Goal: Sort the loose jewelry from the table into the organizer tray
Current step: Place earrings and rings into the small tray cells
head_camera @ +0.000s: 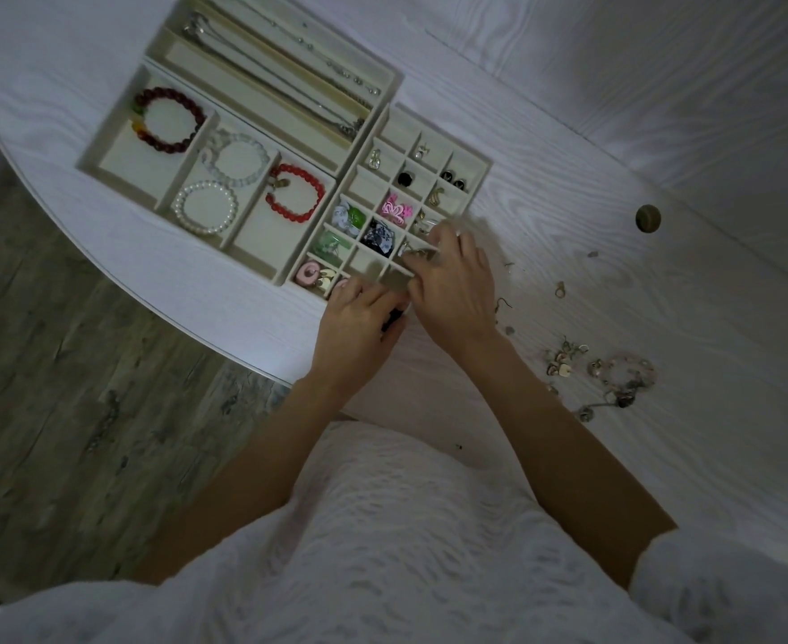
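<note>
The cream grid tray point(475, 167) holds earrings and small charms in several compartments. Over its near right corner, my right hand point(452, 290) reaches in, and its fingertips pinch a small metal piece point(419, 256), which is blurred. My left hand point(357, 325) lies at the tray's near corner with its fingers bent over the edge. A dark thing point(393, 318) shows under its thumb, and the grip is unclear. Loose jewelry lies on the table to the right: an earring hook point(503, 303), a small ring point(559, 289), a cluster of shell charms point(561, 362) and a pale beaded bracelet point(629, 374).
A bracelet tray point(117, 160) at the left holds dark red, clear, pearl and red bead bracelets. A necklace tray point(389, 81) with chains sits behind it. The white table's curved edge point(224, 332) runs close to the trays. A round knob point(647, 218) sits at the right.
</note>
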A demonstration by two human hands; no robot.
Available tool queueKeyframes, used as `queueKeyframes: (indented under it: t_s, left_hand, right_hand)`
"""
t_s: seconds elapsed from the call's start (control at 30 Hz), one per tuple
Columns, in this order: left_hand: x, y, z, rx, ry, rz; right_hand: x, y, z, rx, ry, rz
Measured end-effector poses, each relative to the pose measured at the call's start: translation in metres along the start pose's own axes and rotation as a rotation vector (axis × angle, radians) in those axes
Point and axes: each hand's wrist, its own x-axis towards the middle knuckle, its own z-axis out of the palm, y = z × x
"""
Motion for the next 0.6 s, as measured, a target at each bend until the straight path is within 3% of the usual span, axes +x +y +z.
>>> queueKeyframes:
  t_s: [0.4,0.5,0.6]
  left_hand:
    - [0.002,-0.001,-0.004,0.002,0.0,-0.014]
    - [0.011,-0.006,-0.01,0.071,0.071,-0.028]
    - [0.032,-0.009,-0.015,0.197,0.036,0.014]
  right_hand:
    - [-0.004,0.006,-0.004,0.005,0.062,0.024]
    - [-0.004,0.006,-0.002,-0.006,0.056,0.031]
    - [-0.002,0.004,0.0,-0.003,0.07,0.043]
